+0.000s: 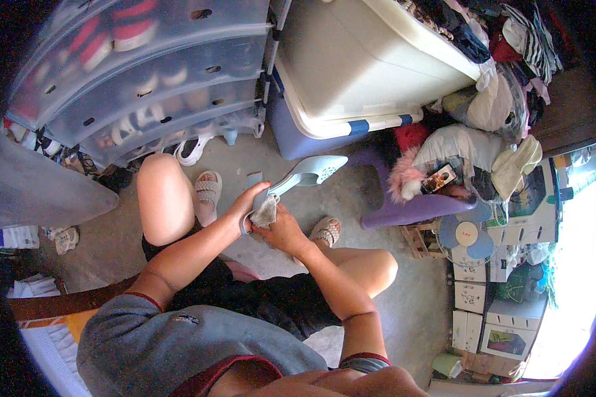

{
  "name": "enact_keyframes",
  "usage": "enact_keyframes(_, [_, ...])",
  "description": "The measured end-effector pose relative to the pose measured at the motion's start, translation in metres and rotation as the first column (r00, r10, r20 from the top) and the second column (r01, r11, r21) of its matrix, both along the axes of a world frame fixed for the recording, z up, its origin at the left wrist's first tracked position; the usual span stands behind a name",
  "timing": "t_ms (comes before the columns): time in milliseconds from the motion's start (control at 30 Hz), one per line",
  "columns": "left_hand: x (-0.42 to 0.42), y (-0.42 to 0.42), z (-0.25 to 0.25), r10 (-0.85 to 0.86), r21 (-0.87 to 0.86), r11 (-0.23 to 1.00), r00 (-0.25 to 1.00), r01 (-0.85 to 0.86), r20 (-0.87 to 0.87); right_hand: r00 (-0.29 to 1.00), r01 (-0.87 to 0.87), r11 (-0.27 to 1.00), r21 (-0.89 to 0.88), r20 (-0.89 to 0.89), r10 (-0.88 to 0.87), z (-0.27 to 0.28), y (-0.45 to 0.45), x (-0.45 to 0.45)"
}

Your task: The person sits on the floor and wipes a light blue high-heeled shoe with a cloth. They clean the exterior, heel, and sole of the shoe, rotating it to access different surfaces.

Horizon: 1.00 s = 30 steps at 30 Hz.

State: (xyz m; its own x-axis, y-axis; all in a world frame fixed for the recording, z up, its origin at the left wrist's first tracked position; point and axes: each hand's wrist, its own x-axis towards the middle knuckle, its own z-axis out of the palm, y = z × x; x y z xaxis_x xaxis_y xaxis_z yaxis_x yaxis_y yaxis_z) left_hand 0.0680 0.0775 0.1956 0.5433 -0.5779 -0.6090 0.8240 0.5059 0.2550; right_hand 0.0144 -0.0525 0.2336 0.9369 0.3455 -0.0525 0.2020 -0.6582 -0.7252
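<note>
A pale blue slingback shoe (300, 171) with a block heel and a pointed, perforated toe is held over the floor, toe towards the upper right. My left hand (246, 204) grips it around the heel end, and its thin strap loops near the wrist. In my right hand (284, 229) is a bunched grey cloth (264, 212), pressed near the back of the shoe. The fingers partly hide the heel and the inside of the shoe. On the concrete ahead, a light blue object, perhaps another shoe (230, 136), stands by the drawers.
Translucent plastic drawers (179, 94) holding shoes rise ahead on the left, with a white clog (192, 151) below. Stacked storage bins (367, 74) stand ahead. At right are a purple plastic stool (412, 211) piled with bags and an electric fan (467, 233).
</note>
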Motion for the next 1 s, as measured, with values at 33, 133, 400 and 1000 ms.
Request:
enact_keyframes(33, [0.000, 0.000, -0.002, 0.005, -0.006, 1.000, 1.000, -0.006, -0.014, 1.000, 0.005, 1.000, 0.019, -0.007, -0.005, 0.000, 0.000, 0.000])
enact_keyframes(133, [0.001, -0.002, -0.011, 0.011, -0.026, 1.000, 1.000, -0.010, 0.005, 1.000, 0.005, 1.000, 0.000, -0.011, -0.005, 0.005, 0.000, 0.001])
enact_keyframes(400, [0.002, -0.003, -0.010, 0.050, -0.089, 0.995, 0.998, -0.048, 0.025, 0.989, 0.054, 0.992, -0.117, 0.142, -0.037, 0.009, 0.002, -0.001])
enact_keyframes(1000, [0.001, -0.003, -0.023, 0.076, -0.026, 0.997, 0.997, -0.077, -0.025, 0.995, 0.008, 1.000, -0.011, -0.103, -0.009, 0.002, -0.003, 0.007])
